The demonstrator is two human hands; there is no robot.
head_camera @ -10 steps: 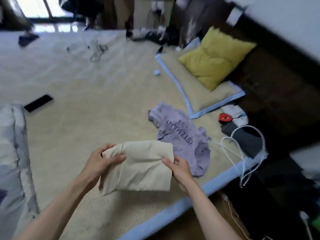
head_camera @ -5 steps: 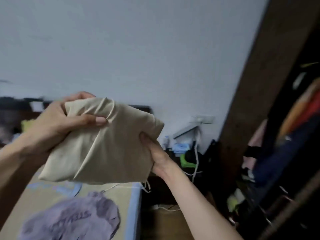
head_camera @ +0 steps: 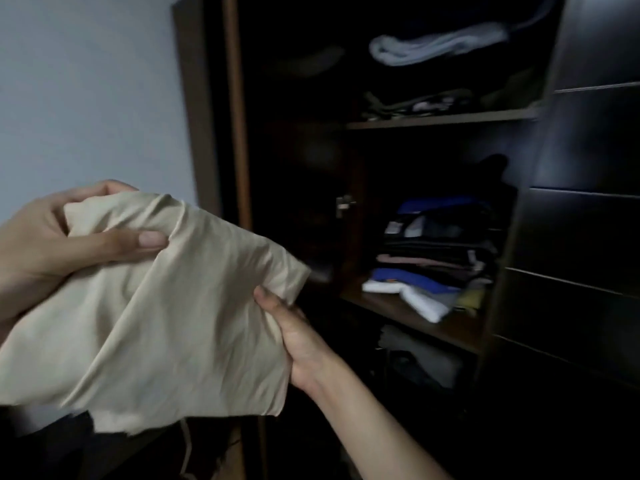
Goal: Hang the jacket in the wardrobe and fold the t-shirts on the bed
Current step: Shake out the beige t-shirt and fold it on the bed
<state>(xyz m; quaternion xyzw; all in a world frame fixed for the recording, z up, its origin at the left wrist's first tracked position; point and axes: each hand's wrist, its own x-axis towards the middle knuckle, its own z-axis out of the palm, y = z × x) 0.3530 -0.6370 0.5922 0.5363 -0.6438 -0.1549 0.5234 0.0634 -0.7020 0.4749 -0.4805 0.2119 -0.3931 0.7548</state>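
Half a second before, the view had faced a pale wall with the bed edge and a purple shirt below; now it faced the open wardrobe [head_camera: 239, 133], and the bed was out of sight. The folded beige t-shirt [head_camera: 166, 313] remained held up in the air between both hands, in front of the dark wardrobe interior. The left hand [head_camera: 45, 244] gripped its upper left corner, thumb pressed across the top fold and fingers curled behind. The right hand [head_camera: 294, 334] pinched its right edge, thumb on the front and its other fingers hidden behind the cloth. The shirt looked looser than before: creased, sagging in the middle, its lower edge hanging free. Behind it, a shelf [head_camera: 408, 313] carried a stack of folded clothes [head_camera: 433, 261], and a higher shelf held a pale bundle [head_camera: 436, 48].
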